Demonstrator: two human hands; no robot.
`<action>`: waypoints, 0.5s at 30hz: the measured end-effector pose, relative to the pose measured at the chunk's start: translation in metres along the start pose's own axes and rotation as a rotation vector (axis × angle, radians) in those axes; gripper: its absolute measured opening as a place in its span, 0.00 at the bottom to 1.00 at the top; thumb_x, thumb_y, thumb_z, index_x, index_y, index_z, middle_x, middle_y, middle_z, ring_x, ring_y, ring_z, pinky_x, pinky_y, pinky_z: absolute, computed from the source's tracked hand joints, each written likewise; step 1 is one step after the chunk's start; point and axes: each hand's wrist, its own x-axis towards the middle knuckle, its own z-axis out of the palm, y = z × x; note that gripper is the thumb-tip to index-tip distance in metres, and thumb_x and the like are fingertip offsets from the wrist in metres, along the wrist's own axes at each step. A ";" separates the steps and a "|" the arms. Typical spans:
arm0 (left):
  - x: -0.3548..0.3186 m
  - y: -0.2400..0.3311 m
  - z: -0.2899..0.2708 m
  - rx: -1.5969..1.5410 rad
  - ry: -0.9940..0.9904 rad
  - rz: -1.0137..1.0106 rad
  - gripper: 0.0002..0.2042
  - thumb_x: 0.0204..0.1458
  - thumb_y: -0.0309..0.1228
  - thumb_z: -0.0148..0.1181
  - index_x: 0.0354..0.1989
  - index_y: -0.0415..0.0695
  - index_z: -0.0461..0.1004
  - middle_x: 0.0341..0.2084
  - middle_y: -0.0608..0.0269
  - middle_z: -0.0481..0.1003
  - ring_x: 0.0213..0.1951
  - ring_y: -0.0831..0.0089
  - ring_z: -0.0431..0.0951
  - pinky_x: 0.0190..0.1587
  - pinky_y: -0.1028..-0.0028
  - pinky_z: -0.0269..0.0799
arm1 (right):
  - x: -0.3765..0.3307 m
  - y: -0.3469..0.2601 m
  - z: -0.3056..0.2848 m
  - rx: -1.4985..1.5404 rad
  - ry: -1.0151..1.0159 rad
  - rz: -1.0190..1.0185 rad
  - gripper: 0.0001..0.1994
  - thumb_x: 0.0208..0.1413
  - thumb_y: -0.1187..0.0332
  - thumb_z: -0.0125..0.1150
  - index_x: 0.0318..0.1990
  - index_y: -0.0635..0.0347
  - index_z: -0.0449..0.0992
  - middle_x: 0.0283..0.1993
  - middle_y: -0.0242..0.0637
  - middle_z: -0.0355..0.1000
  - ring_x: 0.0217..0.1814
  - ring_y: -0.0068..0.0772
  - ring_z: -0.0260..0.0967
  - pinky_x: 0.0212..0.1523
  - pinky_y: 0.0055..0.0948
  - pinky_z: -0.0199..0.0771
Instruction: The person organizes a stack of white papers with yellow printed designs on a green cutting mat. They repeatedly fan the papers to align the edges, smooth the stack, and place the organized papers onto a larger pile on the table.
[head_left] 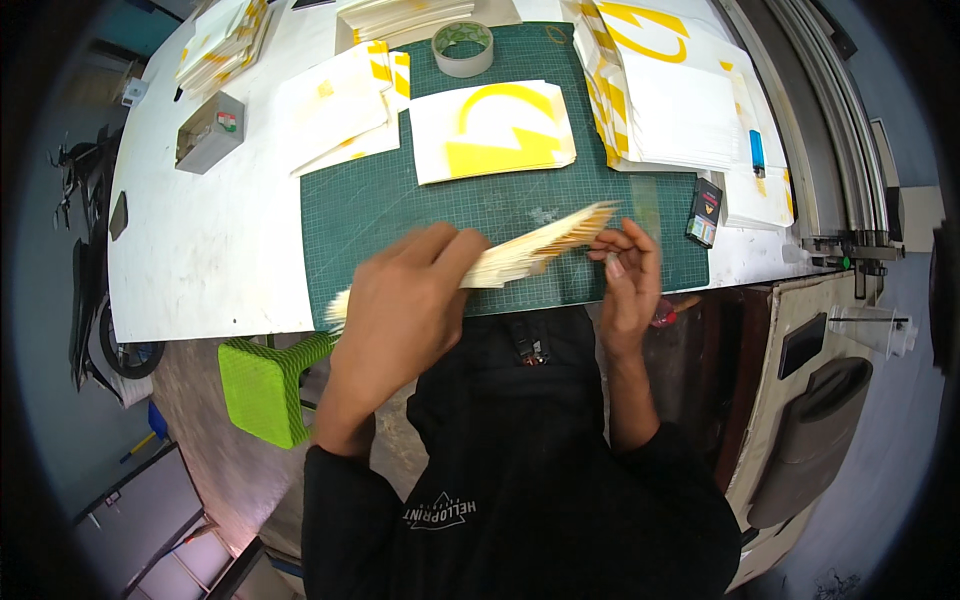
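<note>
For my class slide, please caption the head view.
Over a green cutting mat, the left hand grips a fanned paper stack near the right hand.

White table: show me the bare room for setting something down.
Most room: left front of the white table, nearer than the grey box, left of the green mat. Narrower: the mat strip between the centre stack and the held sheaf. Crowded: right side, with stacks, blue lighter, dark packet.

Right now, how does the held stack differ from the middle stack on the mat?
The held stack is tilted and seen edge-on; the middle stack lies flat, its top showing. The held stack's layers fan out; the middle stack's lie close. The left hand grips the held stack; no hand touches the middle stack. Both are pale and part yellow.
</note>
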 end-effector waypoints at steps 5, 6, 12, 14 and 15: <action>0.010 -0.025 0.033 0.314 -0.129 0.020 0.15 0.48 0.24 0.61 0.46 0.44 0.70 0.35 0.55 0.73 0.41 0.56 0.74 0.44 0.61 0.67 | 0.005 -0.001 -0.014 -0.225 -0.094 -0.097 0.34 0.50 0.76 0.61 0.67 0.68 0.57 0.60 0.50 0.66 0.62 0.39 0.63 0.65 0.40 0.59; 0.009 -0.028 0.036 0.291 -0.075 0.022 0.17 0.48 0.25 0.62 0.47 0.43 0.70 0.36 0.55 0.73 0.41 0.56 0.74 0.45 0.61 0.66 | 0.007 0.000 -0.017 -0.267 -0.116 -0.101 0.36 0.48 0.76 0.62 0.67 0.68 0.56 0.61 0.50 0.65 0.64 0.40 0.62 0.66 0.41 0.57; 0.009 -0.025 0.038 0.257 -0.012 0.034 0.26 0.46 0.31 0.68 0.53 0.37 0.67 0.38 0.53 0.72 0.43 0.56 0.72 0.48 0.60 0.64 | 0.033 0.000 -0.007 -0.362 -0.273 -0.091 0.49 0.41 0.78 0.64 0.73 0.67 0.43 0.73 0.54 0.53 0.77 0.48 0.47 0.75 0.46 0.41; 0.008 -0.024 0.040 0.262 -0.003 0.031 0.28 0.45 0.32 0.69 0.53 0.36 0.66 0.39 0.52 0.71 0.44 0.56 0.71 0.49 0.60 0.64 | 0.037 0.012 0.007 -0.322 -0.322 -0.085 0.50 0.40 0.79 0.63 0.73 0.66 0.42 0.74 0.53 0.51 0.78 0.47 0.44 0.75 0.44 0.41; 0.008 -0.023 0.040 0.264 0.003 0.032 0.28 0.45 0.32 0.69 0.53 0.36 0.66 0.39 0.52 0.71 0.44 0.56 0.71 0.49 0.60 0.64 | 0.036 0.017 0.016 -0.302 -0.346 -0.083 0.51 0.40 0.80 0.62 0.74 0.66 0.41 0.74 0.53 0.50 0.79 0.47 0.43 0.76 0.43 0.40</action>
